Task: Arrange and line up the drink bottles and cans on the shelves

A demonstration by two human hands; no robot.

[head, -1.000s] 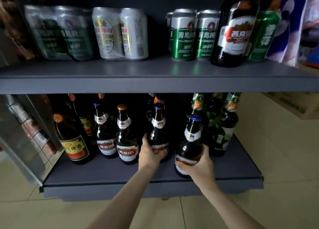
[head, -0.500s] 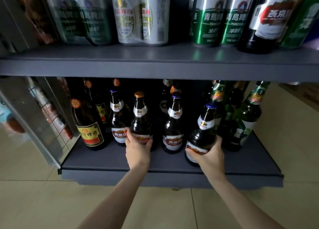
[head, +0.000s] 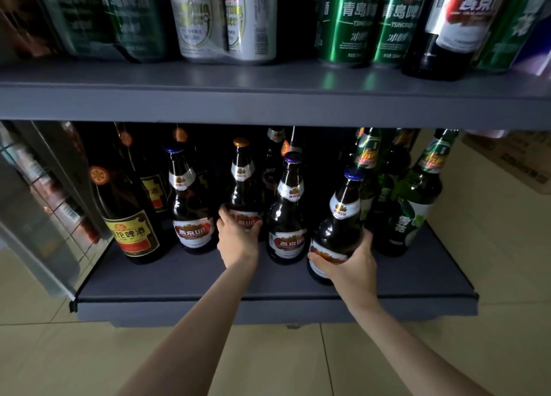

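step in hand: lining up the front row of brown bottles on the lower shelf [head: 185, 279]. left hand [head: 238, 240] wraps the gold-cap bottle [head: 243, 186] at 12 o'clock; right hand [head: 348, 264] grips the blue-cap bottle [head: 343, 216] at 3 o'clock, standing forward of the row. next move likely calls for sliding that one back level with its neighbours, upright, without knocking the green bottles [head: 414, 204] beside it.

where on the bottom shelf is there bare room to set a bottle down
Bare patches: the grey lower shelf's front strip ahead of the brown glass bottles, and its right front corner beside the green glass bottle. Behind the front row it is crowded and dark.
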